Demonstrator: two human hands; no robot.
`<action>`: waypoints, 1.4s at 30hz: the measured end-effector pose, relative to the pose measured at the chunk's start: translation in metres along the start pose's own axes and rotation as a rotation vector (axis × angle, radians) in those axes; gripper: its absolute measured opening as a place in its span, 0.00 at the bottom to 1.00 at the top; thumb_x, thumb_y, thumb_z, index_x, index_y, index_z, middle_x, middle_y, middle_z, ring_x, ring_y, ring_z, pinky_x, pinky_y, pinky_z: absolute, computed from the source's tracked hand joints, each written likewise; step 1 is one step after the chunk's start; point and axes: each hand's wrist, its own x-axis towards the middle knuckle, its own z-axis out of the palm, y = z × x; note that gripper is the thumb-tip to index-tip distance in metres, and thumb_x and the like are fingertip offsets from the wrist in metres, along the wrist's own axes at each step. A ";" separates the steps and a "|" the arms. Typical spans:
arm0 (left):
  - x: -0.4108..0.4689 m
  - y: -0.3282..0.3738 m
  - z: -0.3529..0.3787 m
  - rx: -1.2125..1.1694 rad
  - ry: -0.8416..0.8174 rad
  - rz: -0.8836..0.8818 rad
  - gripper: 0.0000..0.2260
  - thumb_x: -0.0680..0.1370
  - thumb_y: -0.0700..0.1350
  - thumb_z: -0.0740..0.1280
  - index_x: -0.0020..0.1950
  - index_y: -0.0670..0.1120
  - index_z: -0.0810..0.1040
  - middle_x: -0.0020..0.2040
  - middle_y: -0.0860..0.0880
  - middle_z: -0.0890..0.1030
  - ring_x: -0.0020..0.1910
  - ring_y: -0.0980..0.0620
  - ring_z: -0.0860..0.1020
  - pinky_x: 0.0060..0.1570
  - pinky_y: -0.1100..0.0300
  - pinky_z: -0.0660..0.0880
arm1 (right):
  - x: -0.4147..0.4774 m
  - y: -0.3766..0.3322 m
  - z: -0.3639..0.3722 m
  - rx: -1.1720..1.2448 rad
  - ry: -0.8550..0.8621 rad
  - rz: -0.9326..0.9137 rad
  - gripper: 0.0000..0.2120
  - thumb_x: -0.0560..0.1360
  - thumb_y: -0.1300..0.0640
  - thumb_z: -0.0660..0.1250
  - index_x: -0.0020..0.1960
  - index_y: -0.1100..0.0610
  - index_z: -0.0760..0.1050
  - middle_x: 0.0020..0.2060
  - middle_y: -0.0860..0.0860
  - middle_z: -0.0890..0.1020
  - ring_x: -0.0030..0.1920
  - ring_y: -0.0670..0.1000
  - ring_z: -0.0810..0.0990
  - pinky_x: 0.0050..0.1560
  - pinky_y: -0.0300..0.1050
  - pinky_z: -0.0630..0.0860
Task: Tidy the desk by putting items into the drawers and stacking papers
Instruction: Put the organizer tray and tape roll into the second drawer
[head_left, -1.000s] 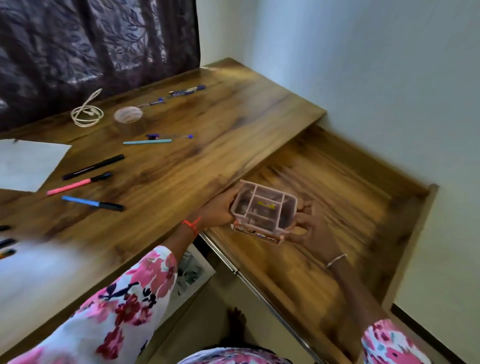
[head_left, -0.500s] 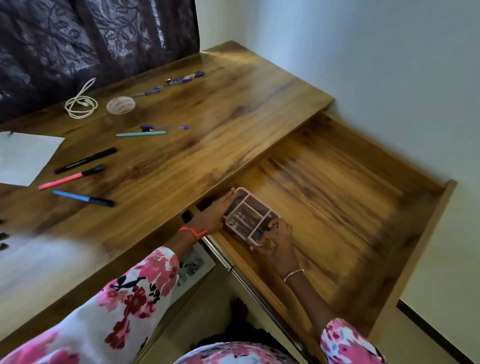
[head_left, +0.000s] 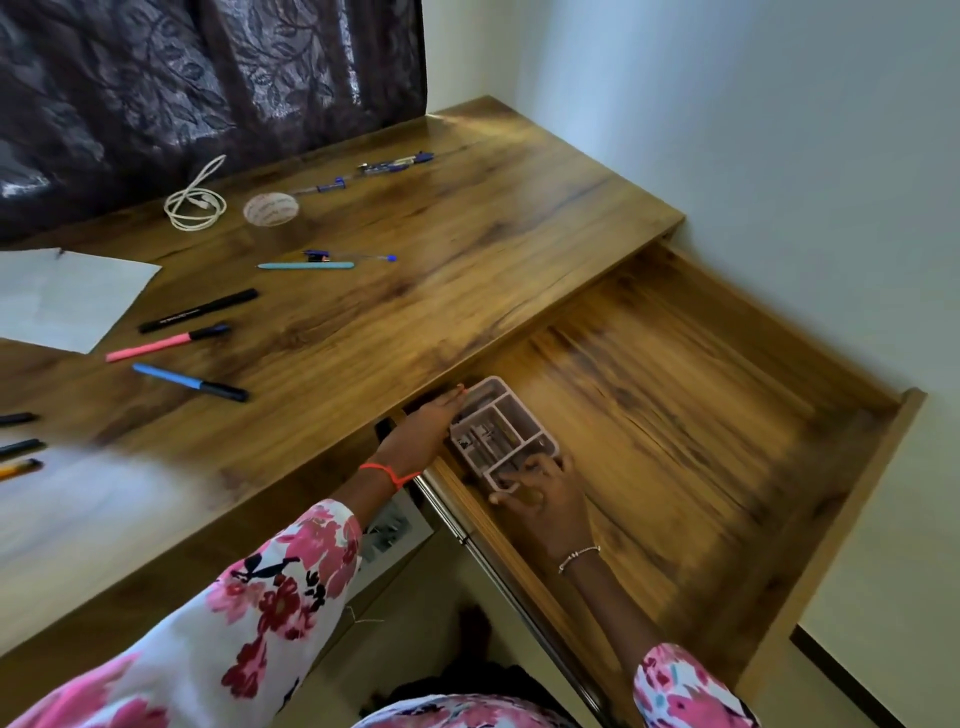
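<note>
The pink organiser tray (head_left: 511, 415) sits on the floor of the drawer (head_left: 675, 415), in its near-left corner just below the counter (head_left: 415, 270) edge. The left grip (head_left: 426, 431) lies with straight fingers against the tray's left side. The right grip (head_left: 545, 506) is at the tray's near end, fingers curled over that rim and apparently pinching it, though blur softens the contact.
</note>
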 end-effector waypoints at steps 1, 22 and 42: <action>-0.001 0.001 -0.002 0.003 0.008 0.009 0.30 0.76 0.29 0.56 0.76 0.47 0.52 0.77 0.48 0.53 0.71 0.46 0.64 0.67 0.54 0.67 | 0.001 0.000 -0.001 0.011 0.012 -0.001 0.16 0.68 0.48 0.72 0.52 0.53 0.81 0.55 0.52 0.77 0.59 0.54 0.68 0.51 0.40 0.66; -0.146 -0.096 -0.141 0.087 0.638 0.003 0.24 0.70 0.35 0.71 0.65 0.38 0.71 0.66 0.39 0.72 0.69 0.41 0.67 0.67 0.52 0.62 | 0.088 -0.183 0.021 0.170 0.090 -0.464 0.13 0.73 0.54 0.67 0.45 0.64 0.81 0.42 0.59 0.79 0.49 0.55 0.72 0.49 0.40 0.67; -0.179 -0.193 -0.115 0.112 0.358 -0.465 0.52 0.61 0.79 0.42 0.76 0.47 0.44 0.77 0.48 0.43 0.74 0.52 0.38 0.73 0.52 0.38 | 0.222 -0.281 0.077 0.080 -0.055 -0.536 0.14 0.75 0.59 0.64 0.58 0.64 0.76 0.58 0.59 0.74 0.59 0.56 0.73 0.58 0.44 0.69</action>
